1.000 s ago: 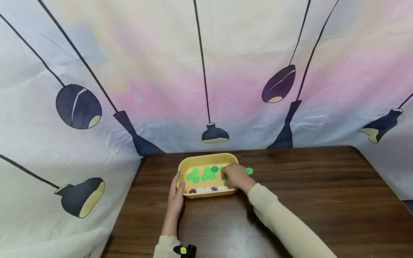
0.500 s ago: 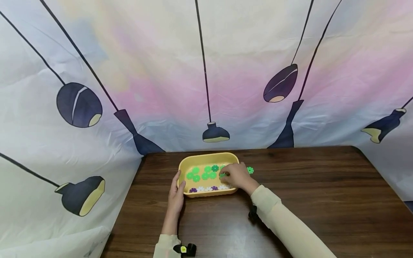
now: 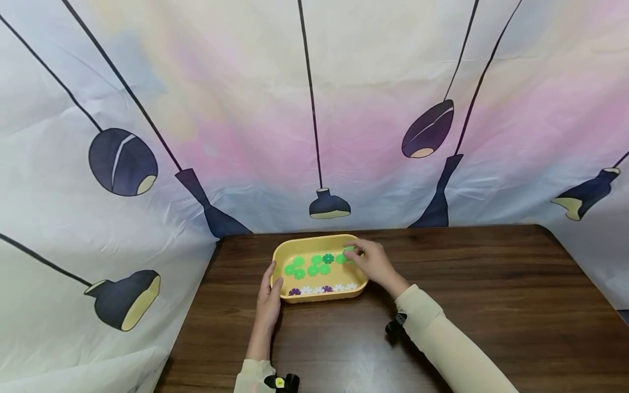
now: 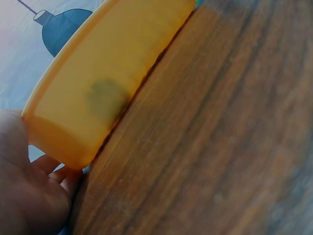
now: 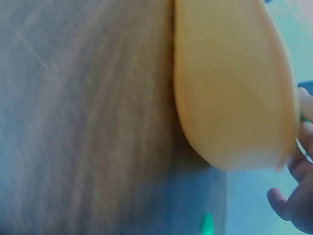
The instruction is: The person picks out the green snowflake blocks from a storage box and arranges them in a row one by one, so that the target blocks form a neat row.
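A shallow yellow tray point(image 3: 319, 296) lies on the table. My left hand point(image 3: 267, 303) holds its left end, thumb at the rim and fingers along the outside; the left wrist view shows this hand point(image 4: 29, 186) against the tray's corner point(image 4: 73, 142). Over the tray's right end, my right hand point(image 3: 375, 265) pinches a green flower-shaped piece point(image 3: 349, 251). In the right wrist view a sliver of green point(image 5: 303, 118) shows between the fingers. Several light green pieces point(image 3: 298, 273) and a darker green one point(image 3: 328, 258) lie inside, with white point(image 3: 339, 287) and purple pieces point(image 3: 295, 292) along the near side.
In the right wrist view a green piece point(image 5: 208, 224) lies outside the tray on the dark wooden table point(image 3: 491, 295). A cloth backdrop point(image 3: 245, 136) printed with lamps hangs behind the table's far edge.
My right hand has lifted a green piece from the tray's right part and moved right and slightly toward the far rim. It now hides the loose piece outside. My left hand stays put.
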`<state>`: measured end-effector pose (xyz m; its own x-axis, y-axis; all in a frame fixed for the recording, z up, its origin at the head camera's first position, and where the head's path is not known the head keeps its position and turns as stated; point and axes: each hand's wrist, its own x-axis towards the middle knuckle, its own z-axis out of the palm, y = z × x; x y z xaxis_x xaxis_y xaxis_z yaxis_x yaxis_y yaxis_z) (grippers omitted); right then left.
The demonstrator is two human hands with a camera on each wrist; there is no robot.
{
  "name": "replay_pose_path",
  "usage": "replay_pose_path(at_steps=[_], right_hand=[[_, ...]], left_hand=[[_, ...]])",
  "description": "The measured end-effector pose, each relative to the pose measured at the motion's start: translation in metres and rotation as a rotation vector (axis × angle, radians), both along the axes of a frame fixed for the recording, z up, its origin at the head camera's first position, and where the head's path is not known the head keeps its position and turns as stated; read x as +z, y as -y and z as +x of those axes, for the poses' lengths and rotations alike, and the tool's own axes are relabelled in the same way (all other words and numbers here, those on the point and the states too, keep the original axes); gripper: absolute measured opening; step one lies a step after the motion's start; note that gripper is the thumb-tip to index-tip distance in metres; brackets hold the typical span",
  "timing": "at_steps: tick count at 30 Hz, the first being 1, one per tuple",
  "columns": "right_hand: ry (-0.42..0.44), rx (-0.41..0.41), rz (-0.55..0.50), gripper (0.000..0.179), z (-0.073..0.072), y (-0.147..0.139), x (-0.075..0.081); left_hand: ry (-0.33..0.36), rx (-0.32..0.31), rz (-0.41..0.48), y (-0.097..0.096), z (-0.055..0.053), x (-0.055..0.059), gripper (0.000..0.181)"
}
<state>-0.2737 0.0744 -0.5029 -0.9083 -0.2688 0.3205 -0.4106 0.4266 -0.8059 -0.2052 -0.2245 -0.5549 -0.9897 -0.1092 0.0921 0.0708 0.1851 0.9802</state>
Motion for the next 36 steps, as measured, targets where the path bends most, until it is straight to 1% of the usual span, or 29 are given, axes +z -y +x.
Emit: replay_pose_path(at_steps=[2,4,7,9,12,16,19,26,29,33,36], right_hand=[[0.016,-0.027,-0.05,0.026,-0.002,-0.008,0.003],[0.034,-0.06,-0.079,0.027,-0.003,-0.017,0.005],[0.08,-0.099,-0.094,0.025,-0.004,-0.031,0.004],[0.105,-0.114,-0.102,0.02,-0.004,-0.039,0.002],[0.137,-0.119,-0.127,0.017,-0.002,-0.049,-0.003],[0.151,-0.117,-0.136,0.017,-0.001,-0.058,-0.006],[0.163,-0.123,-0.094,0.017,-0.001,-0.065,-0.007],[0.217,-0.137,0.078,0.016,-0.005,-0.085,-0.009],[0.237,-0.155,0.112,0.016,-0.007,-0.09,-0.014],[0.247,-0.182,0.16,0.016,-0.007,-0.094,-0.026],[0.225,-0.187,0.182,0.016,-0.006,-0.096,-0.032]], left_hand=[[-0.002,-0.002,0.001,0.0,0.0,-0.001,0.055],[-0.008,-0.001,0.001,0.0,-0.001,-0.001,0.055],[-0.017,-0.002,-0.001,0.0,-0.002,-0.001,0.054],[-0.019,-0.004,-0.007,0.001,-0.003,0.001,0.054],[-0.017,-0.004,-0.013,0.001,-0.003,0.001,0.055],[-0.013,0.0,-0.015,0.001,-0.003,0.001,0.054],[-0.013,-0.006,-0.014,0.0,-0.003,0.001,0.055],[-0.004,-0.006,-0.014,-0.002,-0.001,0.001,0.056],[-0.011,-0.01,-0.012,-0.001,0.0,0.0,0.056],[-0.026,-0.01,-0.008,0.0,-0.001,0.0,0.056],[-0.027,-0.01,-0.01,-0.001,-0.003,0.001,0.055]])
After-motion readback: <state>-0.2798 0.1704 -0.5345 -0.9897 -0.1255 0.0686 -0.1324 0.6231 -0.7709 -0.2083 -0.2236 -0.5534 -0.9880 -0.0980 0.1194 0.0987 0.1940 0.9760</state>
